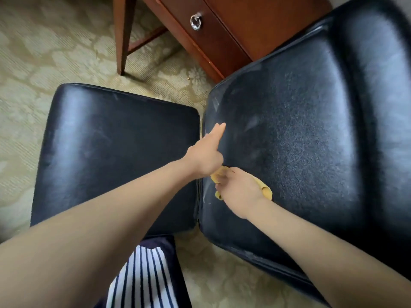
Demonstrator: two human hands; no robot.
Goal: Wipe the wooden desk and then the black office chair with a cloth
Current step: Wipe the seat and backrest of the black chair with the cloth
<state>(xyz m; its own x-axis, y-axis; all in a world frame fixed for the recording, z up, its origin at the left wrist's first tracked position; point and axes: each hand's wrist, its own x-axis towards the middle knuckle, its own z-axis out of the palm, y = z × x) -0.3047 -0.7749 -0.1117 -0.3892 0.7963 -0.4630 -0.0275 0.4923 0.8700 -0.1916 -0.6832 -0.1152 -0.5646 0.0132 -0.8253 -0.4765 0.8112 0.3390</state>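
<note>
The black office chair fills the view: its seat (106, 152) lies at left and its padded backrest (300, 141) at right. My left hand (208, 152) grips the near edge of the backrest, thumb lying along the leather and fingers hidden behind the edge. My right hand (238, 192) presses a bunched yellow cloth (265, 190) against the lower backrest, fingers curled round it. Faint wipe streaks show on the leather near both hands. The wooden desk (222, 36) stands at the top, with a ring-pull drawer.
A desk leg (123, 36) comes down onto the patterned beige carpet (44, 52) at upper left. My striped garment (144, 278) shows at the bottom centre. The backrest almost touches the desk's drawer front.
</note>
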